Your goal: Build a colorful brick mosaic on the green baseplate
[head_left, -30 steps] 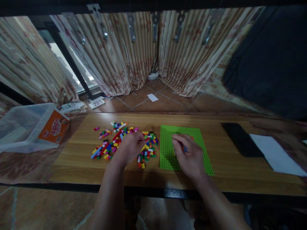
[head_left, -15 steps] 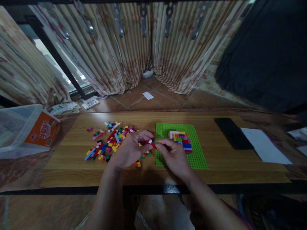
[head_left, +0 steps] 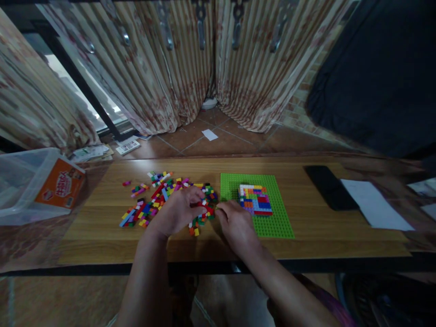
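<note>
Here, loose bricks [head_left: 161, 194] lie around left fingers [head_left: 196, 193].

A wood-grain table [head_left: 109, 245] with a dark front edge stretches across the lower half of the frame. I see loose plastic bricks [head_left: 145, 212] scattered left of centre, a green studded baseplate [head_left: 279, 222] lying flat right of centre, and farther right a thin black slab [head_left: 329, 187] beside a white sheet [head_left: 374, 204].

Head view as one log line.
left hand: over multicoloured plastic brick pile; right hand: beside pile; grips: unclear; multicoloured brick block: on studded green baseplate
</note>
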Demonstrator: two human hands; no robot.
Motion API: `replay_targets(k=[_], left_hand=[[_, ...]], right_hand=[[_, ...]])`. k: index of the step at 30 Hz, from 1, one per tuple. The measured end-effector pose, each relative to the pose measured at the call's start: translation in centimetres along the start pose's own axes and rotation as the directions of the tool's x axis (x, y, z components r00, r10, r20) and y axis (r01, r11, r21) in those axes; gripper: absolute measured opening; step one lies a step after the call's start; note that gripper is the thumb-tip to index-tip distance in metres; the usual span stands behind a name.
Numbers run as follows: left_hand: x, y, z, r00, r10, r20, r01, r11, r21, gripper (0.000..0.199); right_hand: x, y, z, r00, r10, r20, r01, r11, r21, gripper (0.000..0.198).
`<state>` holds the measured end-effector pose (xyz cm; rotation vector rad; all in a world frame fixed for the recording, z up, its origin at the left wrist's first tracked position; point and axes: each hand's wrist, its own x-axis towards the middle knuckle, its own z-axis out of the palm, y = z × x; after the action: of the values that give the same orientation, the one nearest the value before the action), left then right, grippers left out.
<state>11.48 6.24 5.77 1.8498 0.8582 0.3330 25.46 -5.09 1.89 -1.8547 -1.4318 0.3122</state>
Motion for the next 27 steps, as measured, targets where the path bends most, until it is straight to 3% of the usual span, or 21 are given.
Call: replay_targets(k=[3,10,14,20,24,27], left_hand=[[0.0,0.1,0.0,1.000,0.006,-0.014,-0.005,0.999,0.040,0.019],[0.2,0.2,0.5,0.999,0.008,0.042,-0.010,0.999,0.040,0.035],[0.0,0.9,0.9,0.993,0.033,0.111,-0.037,0.999,0.026,0.042],[-0.2,1.0,1.1,0.992,0.061,0.114,-0.069,0.995,0.068,0.050],[0.0,0.2,1.0,0.993,0.095,0.066,-0.099,0.993,0.062,0.052],[0.0,-0.3,0.3,0.995,0.092,-0.029,-0.090,0.994,0.061,0.040]], right_hand=[[0.0,0.1,0.7,0.999,-0.002,0.034,0.003,0.999,-0.040,0.020],[0.1,-0.8,-0.4,0.999,-0.010,-0.034,0.016,0.985,0.174,0.027],[0.2,-1.4,-1.0,0.999,-0.030,0.025,0.021,0.953,0.303,0.018],[0.4,-1.0,-0.5,0.995,0.084,0.058,-0.101,0.886,0.453,0.018],[0.6,-0.6,0.0,0.985,0.170,0.041,-0.167,0.849,0.501,0.017],[0.5,-0.5,0.2,0.989,0.136,-0.064,-0.104,0.924,0.368,0.016]])
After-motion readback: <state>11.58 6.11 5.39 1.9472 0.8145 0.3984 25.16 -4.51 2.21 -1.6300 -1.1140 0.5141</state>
